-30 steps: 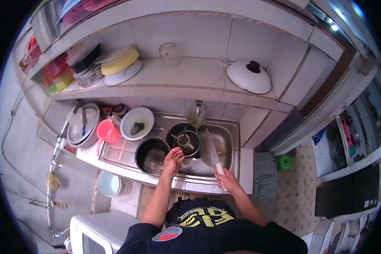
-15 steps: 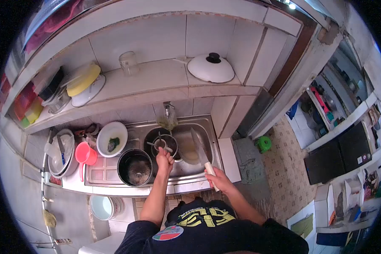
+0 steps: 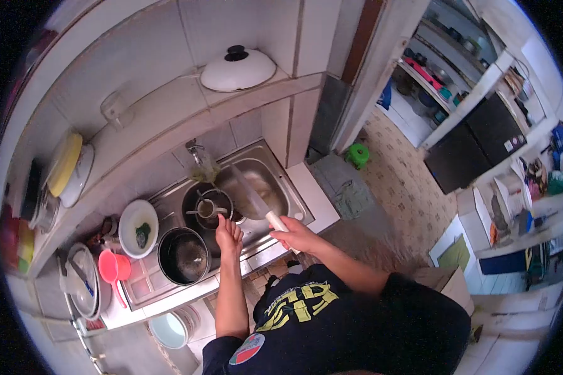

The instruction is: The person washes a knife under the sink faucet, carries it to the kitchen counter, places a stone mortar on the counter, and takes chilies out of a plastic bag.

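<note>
My right hand (image 3: 296, 235) is wrapped round the pale handle of a large knife (image 3: 250, 189). Its long blade points away from me, over the sink basin (image 3: 283, 181). My left hand (image 3: 229, 236) is closed at the handle of a small mug (image 3: 207, 209), its fingers partly hidden. The mug is above a dark round pot (image 3: 192, 199) standing in the left part of the sink. Beyond it, a faucet (image 3: 194, 147) has a translucent, greenish thing hanging below its spout. Cloudy water shows in the basin.
On the drainboard stand a black pot (image 3: 184, 255) and a white bowl (image 3: 128, 234) with a green scrubber. Left of them are a red dipper (image 3: 114, 267) and a basin (image 3: 75, 297). A white lid (image 3: 239, 70) lies on the shelf; a bucket (image 3: 169, 329) stands below the counter.
My view has turned to the right, so the sink and shelf appear further left and tilted. Both hands keep their hold, the knife still over the basin and the mug still over the pot.
</note>
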Action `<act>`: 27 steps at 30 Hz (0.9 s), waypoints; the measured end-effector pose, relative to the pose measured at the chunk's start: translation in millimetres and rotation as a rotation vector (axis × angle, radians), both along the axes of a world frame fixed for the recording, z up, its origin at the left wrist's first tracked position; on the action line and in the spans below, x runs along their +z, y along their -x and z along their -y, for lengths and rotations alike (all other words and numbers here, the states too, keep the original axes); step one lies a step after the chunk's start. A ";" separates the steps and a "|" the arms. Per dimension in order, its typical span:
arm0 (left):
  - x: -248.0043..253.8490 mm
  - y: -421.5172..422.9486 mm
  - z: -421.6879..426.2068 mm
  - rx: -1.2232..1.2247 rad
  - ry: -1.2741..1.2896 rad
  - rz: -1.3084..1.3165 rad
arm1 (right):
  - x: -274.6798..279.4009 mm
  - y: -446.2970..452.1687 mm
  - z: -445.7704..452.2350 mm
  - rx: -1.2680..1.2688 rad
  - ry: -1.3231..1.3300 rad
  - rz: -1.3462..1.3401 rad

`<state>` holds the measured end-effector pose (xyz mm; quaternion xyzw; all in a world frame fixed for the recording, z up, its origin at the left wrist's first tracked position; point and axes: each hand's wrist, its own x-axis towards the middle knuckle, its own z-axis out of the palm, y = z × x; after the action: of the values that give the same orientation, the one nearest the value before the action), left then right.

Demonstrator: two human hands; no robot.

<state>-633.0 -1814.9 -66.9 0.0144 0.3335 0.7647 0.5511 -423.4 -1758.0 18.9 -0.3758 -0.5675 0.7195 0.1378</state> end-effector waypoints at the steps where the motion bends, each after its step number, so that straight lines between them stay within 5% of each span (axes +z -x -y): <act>1: 2.6 -0.7 -1.3 0.007 0.056 -0.034 | 6.5 1.9 2.5 0.012 -0.016 0.005; 9: 28.4 -7.6 6.6 -0.008 0.064 -0.199 | 4.1 3.7 12.5 0.013 -0.038 -0.025; 12: 19.1 -17.3 6.6 0.153 0.074 -0.438 | 0.3 3.7 17.6 -0.007 -0.021 -0.038; 14: 9.3 -7.0 17.3 -0.055 0.167 -0.650 | -3.9 4.1 19.8 -0.031 -0.010 -0.034; 18: 1.5 -6.4 12.3 0.020 0.115 -0.273 | -3.7 2.0 22.4 -0.046 0.030 -0.055; 27: 8.8 -15.2 -15.0 -0.010 0.073 -0.274 | -14.7 -9.3 6.6 -0.020 0.049 -0.035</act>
<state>-617.9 -1799.9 -58.1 0.1004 0.4331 0.7402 0.5043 -414.1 -1764.6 4.2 -0.3721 -0.5433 0.7384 0.1454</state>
